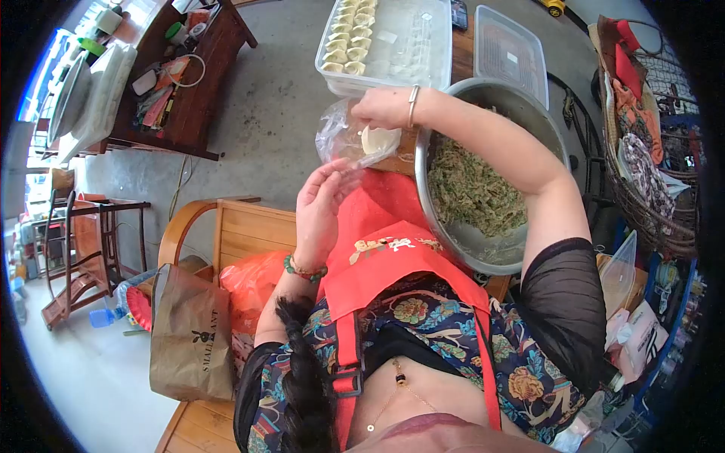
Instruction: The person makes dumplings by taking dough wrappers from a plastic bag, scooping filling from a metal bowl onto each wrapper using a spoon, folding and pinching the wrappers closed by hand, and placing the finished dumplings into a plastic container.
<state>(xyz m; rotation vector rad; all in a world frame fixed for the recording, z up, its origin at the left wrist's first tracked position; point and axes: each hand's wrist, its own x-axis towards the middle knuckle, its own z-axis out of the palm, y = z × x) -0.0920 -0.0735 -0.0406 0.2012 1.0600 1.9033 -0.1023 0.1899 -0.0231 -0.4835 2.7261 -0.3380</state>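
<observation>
My left hand (321, 200) has its fingers slightly apart, their tips blurred, beside the lower edge of a clear plastic bag (332, 134). Across from it, my right hand (382, 110) has its fingers curled closed at the top of the bag. Pale round dough wrappers (381, 140) show in the bag's opening, below my right hand. My right forearm passes over a large metal bowl (559, 124) of shredded green filling (479, 185). Folded dumplings (350, 38) stand in rows on the left side of a clear plastic tray (434, 45).
An empty-looking clear container (510, 49) lies right of the tray, near a phone (459, 15). Wooden furniture (189, 102) holds clutter at upper left. A paper bag (189, 332) and an orange bag (257, 283) rest on a wooden bench (253, 226). Wicker baskets (664, 219) stand at right.
</observation>
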